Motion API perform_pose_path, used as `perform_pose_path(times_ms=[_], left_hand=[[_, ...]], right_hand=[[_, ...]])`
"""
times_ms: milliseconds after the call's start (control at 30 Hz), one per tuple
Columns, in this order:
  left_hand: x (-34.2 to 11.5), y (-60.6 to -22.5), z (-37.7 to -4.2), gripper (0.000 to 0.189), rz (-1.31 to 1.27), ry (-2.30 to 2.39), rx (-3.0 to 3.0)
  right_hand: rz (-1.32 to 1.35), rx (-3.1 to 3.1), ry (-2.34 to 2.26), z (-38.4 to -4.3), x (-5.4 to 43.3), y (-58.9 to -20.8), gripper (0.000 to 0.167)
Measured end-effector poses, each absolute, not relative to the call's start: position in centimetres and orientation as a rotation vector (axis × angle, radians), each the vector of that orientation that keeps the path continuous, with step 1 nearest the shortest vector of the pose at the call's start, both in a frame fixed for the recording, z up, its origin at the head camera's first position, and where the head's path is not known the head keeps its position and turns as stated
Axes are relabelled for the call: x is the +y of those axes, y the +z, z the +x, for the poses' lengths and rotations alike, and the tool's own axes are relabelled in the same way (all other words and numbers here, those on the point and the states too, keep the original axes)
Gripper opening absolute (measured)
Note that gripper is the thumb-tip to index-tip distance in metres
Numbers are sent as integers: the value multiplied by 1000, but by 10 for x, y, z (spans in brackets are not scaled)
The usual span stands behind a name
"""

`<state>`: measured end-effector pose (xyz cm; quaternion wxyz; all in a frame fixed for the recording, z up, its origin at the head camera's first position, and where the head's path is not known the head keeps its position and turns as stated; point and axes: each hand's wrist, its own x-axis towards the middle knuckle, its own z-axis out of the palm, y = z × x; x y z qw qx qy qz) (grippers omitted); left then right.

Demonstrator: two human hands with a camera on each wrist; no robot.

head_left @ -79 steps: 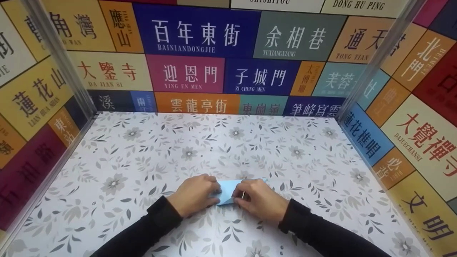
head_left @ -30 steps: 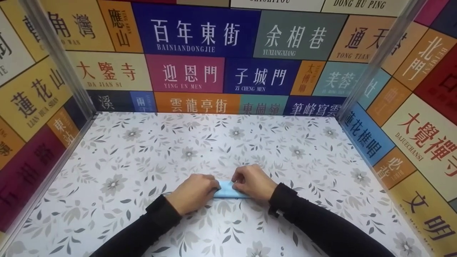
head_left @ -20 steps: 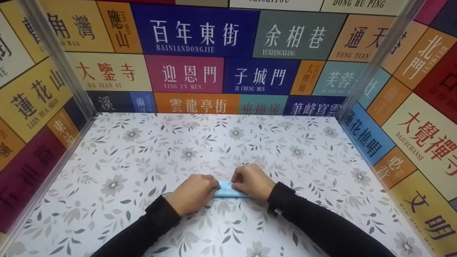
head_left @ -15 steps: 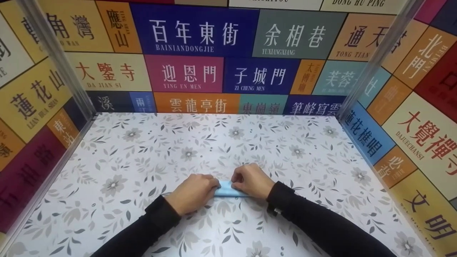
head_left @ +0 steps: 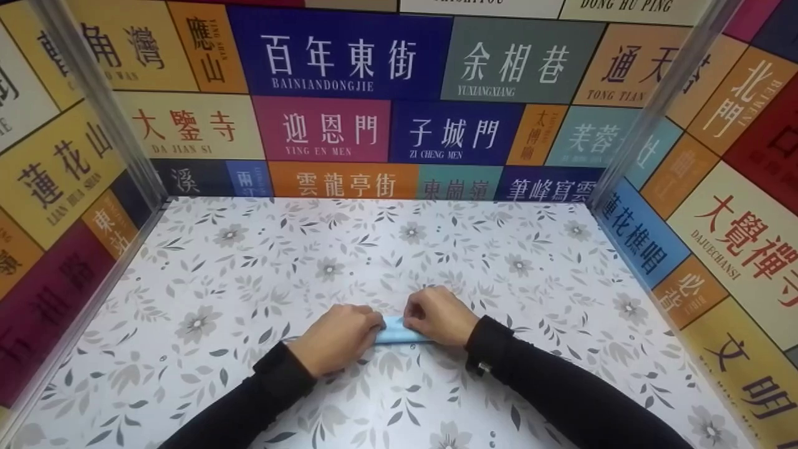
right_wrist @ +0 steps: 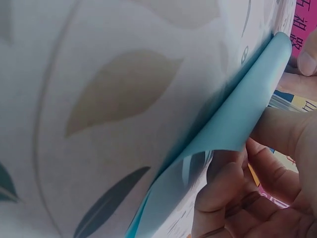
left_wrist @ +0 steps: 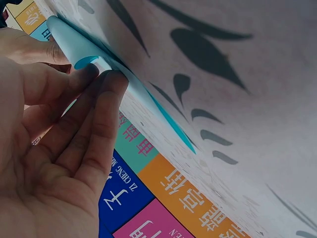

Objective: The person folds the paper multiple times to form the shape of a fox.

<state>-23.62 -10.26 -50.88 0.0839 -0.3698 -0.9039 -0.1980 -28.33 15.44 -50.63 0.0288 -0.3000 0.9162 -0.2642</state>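
A light-blue sheet of paper (head_left: pixel 399 337) lies on the tabletop as a narrow band, bridging both hands in the head view. My left hand (head_left: pixel 336 340) pinches its left end between thumb and fingers. On the right part, my right hand (head_left: pixel 441 317) grips the sheet, its thumb over the outer face. In the right wrist view the paper (right_wrist: pixel 235 116) curves over in a rounded fold, with fingers of the right hand (right_wrist: pixel 277 168) tucked at its open end. The left wrist view shows the paper's curled edge (left_wrist: pixel 74 44) and a thin pointed tip lying on the table.
A white tabletop (head_left: pixel 299 249) with grey flowers and leaves surrounds the hands. Upright panels of coloured blocks with Chinese lettering (head_left: pixel 343 62) stand at the back and both sides. Clear corner posts (head_left: pixel 112 100) join them.
Compared with 2.6 seconds ago, the paper's triangular front flap is gone from sight and the paper is a narrower band. The right hand has shifted farther from the body. Over the last second little moves.
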Motion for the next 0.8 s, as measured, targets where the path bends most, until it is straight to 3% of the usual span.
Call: perform_pose_path(times_ms=[533, 800], left_hand=[[-104, -512, -237, 8, -1144, -537, -2684], [-104, -512, -237, 10, -1134, -496, -2689]], right_hand=[[-914, 2823, -821, -286, 154, -507, 7], [-813, 2784, -849, -285, 159, -498, 16]])
